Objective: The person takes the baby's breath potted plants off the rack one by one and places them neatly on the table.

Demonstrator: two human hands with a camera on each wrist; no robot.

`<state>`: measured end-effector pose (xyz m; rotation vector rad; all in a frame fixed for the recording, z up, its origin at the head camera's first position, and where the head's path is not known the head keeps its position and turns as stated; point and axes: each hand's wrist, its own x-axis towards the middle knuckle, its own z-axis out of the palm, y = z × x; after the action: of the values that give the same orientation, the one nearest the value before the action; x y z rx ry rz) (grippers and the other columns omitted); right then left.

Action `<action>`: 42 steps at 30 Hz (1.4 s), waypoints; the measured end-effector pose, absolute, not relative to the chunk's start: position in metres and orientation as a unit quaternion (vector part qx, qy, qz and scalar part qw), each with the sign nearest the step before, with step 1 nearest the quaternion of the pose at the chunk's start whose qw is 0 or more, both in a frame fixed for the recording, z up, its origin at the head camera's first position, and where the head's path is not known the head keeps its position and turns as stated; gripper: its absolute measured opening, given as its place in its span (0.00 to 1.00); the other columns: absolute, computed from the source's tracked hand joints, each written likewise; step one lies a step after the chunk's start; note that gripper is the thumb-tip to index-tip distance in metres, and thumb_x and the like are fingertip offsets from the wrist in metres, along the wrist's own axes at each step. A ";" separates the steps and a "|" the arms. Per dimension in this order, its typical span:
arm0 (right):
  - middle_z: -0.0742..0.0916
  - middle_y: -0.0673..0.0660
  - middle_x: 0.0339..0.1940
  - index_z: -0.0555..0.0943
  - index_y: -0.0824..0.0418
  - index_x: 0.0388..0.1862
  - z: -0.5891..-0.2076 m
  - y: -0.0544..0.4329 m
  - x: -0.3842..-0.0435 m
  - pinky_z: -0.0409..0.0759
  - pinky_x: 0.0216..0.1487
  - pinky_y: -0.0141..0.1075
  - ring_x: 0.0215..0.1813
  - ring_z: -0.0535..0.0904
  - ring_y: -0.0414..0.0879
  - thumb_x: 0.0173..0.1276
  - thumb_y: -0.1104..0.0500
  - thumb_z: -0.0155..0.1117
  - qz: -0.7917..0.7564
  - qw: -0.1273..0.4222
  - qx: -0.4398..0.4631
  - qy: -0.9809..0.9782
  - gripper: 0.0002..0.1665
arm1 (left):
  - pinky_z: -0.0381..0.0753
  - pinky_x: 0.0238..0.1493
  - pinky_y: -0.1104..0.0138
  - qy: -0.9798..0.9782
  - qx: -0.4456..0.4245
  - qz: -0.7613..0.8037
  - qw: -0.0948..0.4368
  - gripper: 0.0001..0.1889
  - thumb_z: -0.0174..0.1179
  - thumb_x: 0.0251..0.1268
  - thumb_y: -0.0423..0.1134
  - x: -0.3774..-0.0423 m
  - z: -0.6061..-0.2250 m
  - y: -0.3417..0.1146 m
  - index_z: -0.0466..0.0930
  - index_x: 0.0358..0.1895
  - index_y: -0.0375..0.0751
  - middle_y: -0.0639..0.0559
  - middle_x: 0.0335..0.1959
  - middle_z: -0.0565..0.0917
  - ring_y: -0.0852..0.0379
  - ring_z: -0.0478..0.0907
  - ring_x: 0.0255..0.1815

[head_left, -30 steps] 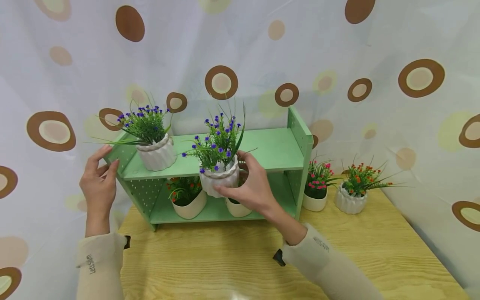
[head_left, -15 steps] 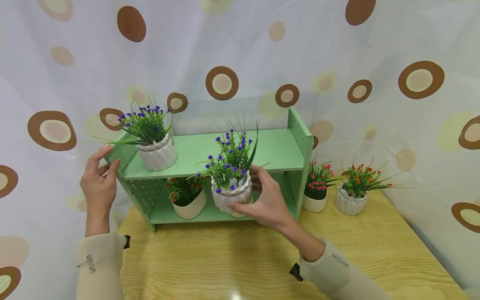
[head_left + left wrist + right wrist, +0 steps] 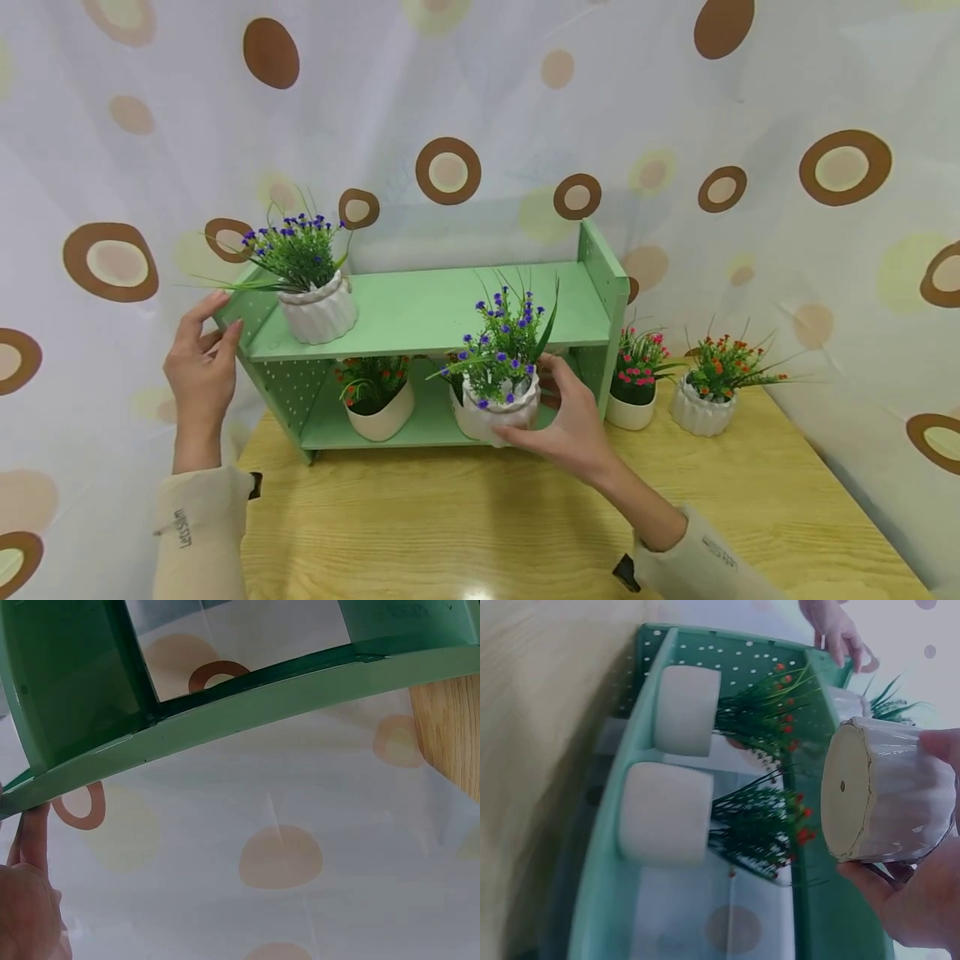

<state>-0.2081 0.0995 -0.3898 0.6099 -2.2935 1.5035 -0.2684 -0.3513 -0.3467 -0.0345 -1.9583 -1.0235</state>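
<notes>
A white fluted pot (image 3: 519, 413) of purple flowers is in my right hand (image 3: 573, 427), thumb in front and fingers round its far side. It hangs in front of the green two-tier shelf (image 3: 420, 310); the right wrist view shows the pot's bare underside (image 3: 846, 793). My left hand (image 3: 198, 362) grips the top corner of the shelf's left side panel (image 3: 251, 312) between thumb and fingers. Beside it, a matching flower pot (image 3: 318, 310) stands on the top board. Two cream pots, one with red-orange flowers (image 3: 381, 410), stand on the lower board; the right one is partly hidden behind the held pot.
Right of the shelf, a cream pot with pink flowers (image 3: 632, 410) and a white fluted pot with orange flowers (image 3: 703, 408) stand on the wooden table (image 3: 405, 525). A spotted curtain (image 3: 495, 100) hangs close behind the shelf.
My right hand has carried the purple flower pot right and down, from before the top board's edge to before the lower board. My left hand keeps its place on the side panel.
</notes>
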 end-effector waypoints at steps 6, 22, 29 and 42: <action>0.84 0.60 0.53 0.71 0.66 0.66 -0.410 0.119 -0.201 0.86 0.57 0.41 0.55 0.83 0.54 0.50 0.57 0.87 0.523 0.154 0.204 -0.813 0.47 | 0.77 0.47 0.87 -0.793 -0.014 -0.411 0.449 0.21 0.64 0.74 0.34 -0.270 -0.348 -0.350 0.81 0.67 0.52 0.61 0.71 0.79 0.88 0.74 0.44; 0.83 0.61 0.60 0.69 0.63 0.70 -0.460 0.168 -0.185 0.86 0.55 0.37 0.59 0.82 0.59 0.51 0.56 0.87 0.517 0.120 0.136 -0.837 0.52 | 0.75 0.43 0.89 -0.785 -0.023 -0.418 0.456 0.21 0.64 0.73 0.32 -0.269 -0.349 -0.354 0.82 0.67 0.48 0.58 0.71 0.79 0.89 0.74 0.42; 0.79 0.63 0.65 0.64 0.64 0.75 -0.472 0.192 -0.174 0.84 0.54 0.31 0.61 0.81 0.61 0.53 0.58 0.86 0.522 0.107 0.097 -0.841 0.55 | 0.75 0.43 0.89 -0.781 -0.041 -0.414 0.466 0.21 0.64 0.73 0.31 -0.271 -0.347 -0.352 0.82 0.67 0.46 0.55 0.70 0.80 0.90 0.74 0.42; 0.68 0.65 0.77 0.51 0.61 0.84 -0.486 0.230 -0.173 0.79 0.53 0.22 0.69 0.73 0.55 0.58 0.59 0.83 0.562 0.089 0.011 -0.822 0.64 | 0.75 0.44 0.90 -0.794 -0.031 -0.412 0.446 0.22 0.65 0.72 0.32 -0.268 -0.346 -0.354 0.81 0.67 0.48 0.57 0.71 0.79 0.89 0.74 0.41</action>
<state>-0.1729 0.2297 -0.4861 0.0328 -2.4462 1.6706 -0.2684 -0.3536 -0.3460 -0.0772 -1.9665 -1.0210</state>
